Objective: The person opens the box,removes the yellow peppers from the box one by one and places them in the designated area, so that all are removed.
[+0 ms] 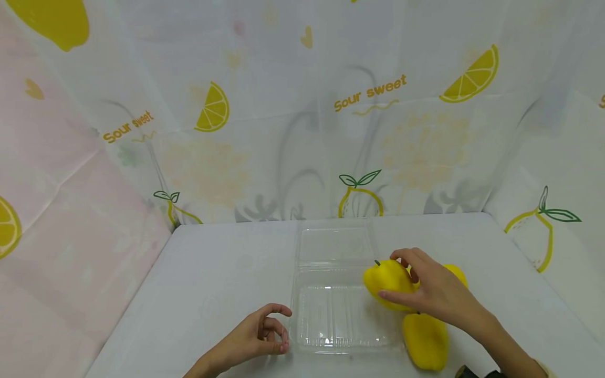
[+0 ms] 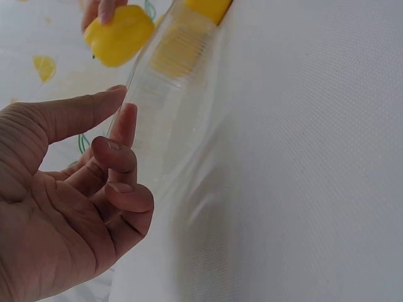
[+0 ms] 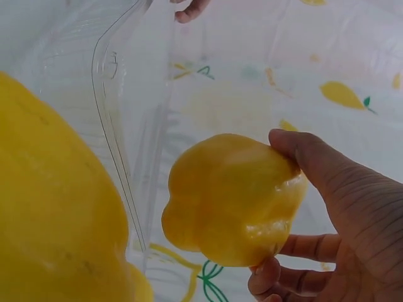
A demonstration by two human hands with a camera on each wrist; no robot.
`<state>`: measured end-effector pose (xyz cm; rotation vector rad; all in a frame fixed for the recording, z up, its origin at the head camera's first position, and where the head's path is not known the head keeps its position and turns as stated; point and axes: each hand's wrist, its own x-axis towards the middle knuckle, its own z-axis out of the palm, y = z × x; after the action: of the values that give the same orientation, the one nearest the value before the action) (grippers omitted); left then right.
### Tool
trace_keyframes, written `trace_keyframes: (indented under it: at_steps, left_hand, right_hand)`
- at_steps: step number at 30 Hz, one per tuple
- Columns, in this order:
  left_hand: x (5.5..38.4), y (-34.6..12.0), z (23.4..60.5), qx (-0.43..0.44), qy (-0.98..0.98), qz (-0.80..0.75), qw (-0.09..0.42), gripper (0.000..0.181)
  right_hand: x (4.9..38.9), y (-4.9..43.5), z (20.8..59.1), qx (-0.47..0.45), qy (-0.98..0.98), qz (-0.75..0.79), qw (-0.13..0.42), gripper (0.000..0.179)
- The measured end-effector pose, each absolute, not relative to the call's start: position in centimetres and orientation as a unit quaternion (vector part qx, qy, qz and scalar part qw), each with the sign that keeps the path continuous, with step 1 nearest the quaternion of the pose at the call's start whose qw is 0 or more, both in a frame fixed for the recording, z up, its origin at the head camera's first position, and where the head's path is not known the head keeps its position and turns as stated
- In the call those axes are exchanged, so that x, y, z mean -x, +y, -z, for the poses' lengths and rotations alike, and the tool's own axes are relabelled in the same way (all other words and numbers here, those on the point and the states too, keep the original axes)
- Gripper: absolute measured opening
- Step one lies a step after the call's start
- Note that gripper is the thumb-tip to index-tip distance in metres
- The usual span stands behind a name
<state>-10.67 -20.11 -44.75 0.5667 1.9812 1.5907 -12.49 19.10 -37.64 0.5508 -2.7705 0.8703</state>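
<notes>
My right hand (image 1: 435,294) holds a yellow bell pepper (image 1: 389,283) with a short green stem, raised at the right side of a clear plastic container (image 1: 302,275). In the right wrist view, thumb and fingers grip opposite sides of this pepper (image 3: 233,201). The container lies with its lid (image 1: 335,244) folded back, away from me. At its left edge, my left hand (image 1: 262,333) has curled fingers, thumb and fingertips at the thin rim (image 2: 131,78). A second yellow pepper (image 1: 425,342) lies at the container's front right; another (image 1: 456,272) is partly hidden behind my right hand.
The white tabletop (image 1: 227,262) meets a lemon-printed cloth backdrop (image 1: 279,157) at the back and sides. Dark objects (image 1: 465,373) poke into view at the bottom edge, beside my right forearm.
</notes>
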Motion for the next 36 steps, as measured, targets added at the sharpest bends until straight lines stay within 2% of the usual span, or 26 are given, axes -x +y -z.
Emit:
trace_keyframes:
  at_steps: [29,36]
  left_hand:
    - [10.7,-20.2,44.9,-0.216,0.728,-0.592,0.27,0.057]
    - [10.7,-20.2,44.8,-0.214,0.725,-0.595,0.273,0.057]
  right_hand:
    - [10.8,22.7,36.7,-0.126,-0.954,-0.251,0.105,0.062]
    - [10.5,23.7,36.6,-0.11,-0.96,-0.244,0.086,0.06]
